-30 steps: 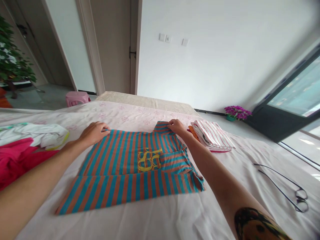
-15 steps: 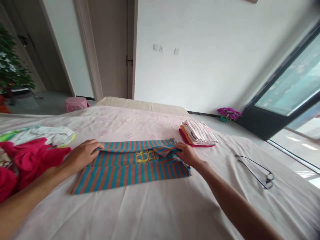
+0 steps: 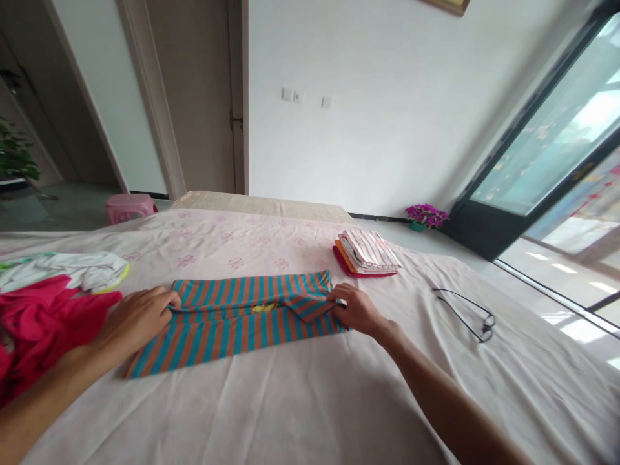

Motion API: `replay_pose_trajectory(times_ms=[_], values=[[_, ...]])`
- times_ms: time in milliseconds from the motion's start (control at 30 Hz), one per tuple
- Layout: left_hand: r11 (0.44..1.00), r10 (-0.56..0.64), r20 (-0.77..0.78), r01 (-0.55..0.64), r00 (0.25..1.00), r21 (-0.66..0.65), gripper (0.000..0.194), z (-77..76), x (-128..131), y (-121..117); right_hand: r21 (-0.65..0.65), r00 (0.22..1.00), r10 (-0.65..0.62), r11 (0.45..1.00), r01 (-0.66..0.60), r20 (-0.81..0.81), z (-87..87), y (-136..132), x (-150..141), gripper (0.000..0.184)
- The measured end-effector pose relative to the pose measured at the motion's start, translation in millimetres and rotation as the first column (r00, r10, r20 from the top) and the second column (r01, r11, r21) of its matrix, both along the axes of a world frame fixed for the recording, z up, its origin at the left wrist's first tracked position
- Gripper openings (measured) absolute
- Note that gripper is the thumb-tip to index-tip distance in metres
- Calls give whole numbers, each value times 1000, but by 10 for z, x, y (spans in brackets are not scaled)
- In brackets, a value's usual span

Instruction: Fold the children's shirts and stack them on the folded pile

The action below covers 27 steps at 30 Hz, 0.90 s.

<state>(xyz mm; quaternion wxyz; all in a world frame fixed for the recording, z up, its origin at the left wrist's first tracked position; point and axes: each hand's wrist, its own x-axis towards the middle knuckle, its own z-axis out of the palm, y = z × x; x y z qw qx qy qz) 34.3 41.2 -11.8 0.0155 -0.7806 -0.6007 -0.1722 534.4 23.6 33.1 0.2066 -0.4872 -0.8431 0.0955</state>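
A teal and orange striped shirt (image 3: 242, 320) lies on the bed, its far part folded over towards me so only a sliver of the yellow print shows. My left hand (image 3: 138, 316) pinches the folded edge at the shirt's left end. My right hand (image 3: 356, 309) pinches the same edge at the right end. Both hands rest low on the sheet with fingers closed on the cloth.
A pink-white bedsheet (image 3: 300, 400) covers the bed. Folded striped clothes (image 3: 367, 252) are stacked at the back right. A red garment (image 3: 39, 323) and a white one (image 3: 68, 268) are heaped on the left. A black wire hanger (image 3: 467, 313) lies to the right.
Both hands have drawn the shirt's far edge towards me, folding the shirt over itself. The yellow print is now almost covered. The view has tilted upward.
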Motion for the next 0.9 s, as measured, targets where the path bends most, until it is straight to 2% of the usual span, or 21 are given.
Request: replay_pose_trajectory(times_ms=[67,133,200,267,367,433,500,567,633,733,900], values=[[999,-30,-72,33,997,39,25,107,195,-64,-89,995,102,991,-100,11,2,-27,47,38],[993,-97,-69,102,993,67,26,229,523,-155,-148,993,86,984,-97,-75,-17,5,109,42],[978,-200,9,199,980,56,21,329,969,-264,-149,982,-80,987,55,-170,-56,118,171,38],[954,-300,102,297,949,47,21,379,1485,-376,-98,943,-274,961,259,-188,-109,296,221,34],[910,-413,131,403,901,94,26,345,2253,-498,10,901,-420,906,423,-110,-205,591,259,39],[905,-418,112,401,902,144,32,280,2676,-521,15,892,-448,893,450,-60,-268,749,261,43],[909,-401,77,386,913,156,37,217,2987,-493,-6,896,-441,897,441,-48,-324,861,252,44],[918,-378,50,367,924,150,37,176,3174,-426,-14,909,-411,911,411,-63,-371,930,239,42],[923,-362,37,353,931,153,28,154,3250,-347,-16,918,-389,921,389,-80,-407,970,229,36],[920,-371,70,355,926,168,15,123,3227,-261,-33,918,-386,922,385,-93,-442,1003,223,27],[876,-480,181,461,858,140,18,27,3132,-227,6,898,-433,901,435,-83,-481,1038,213,23]])
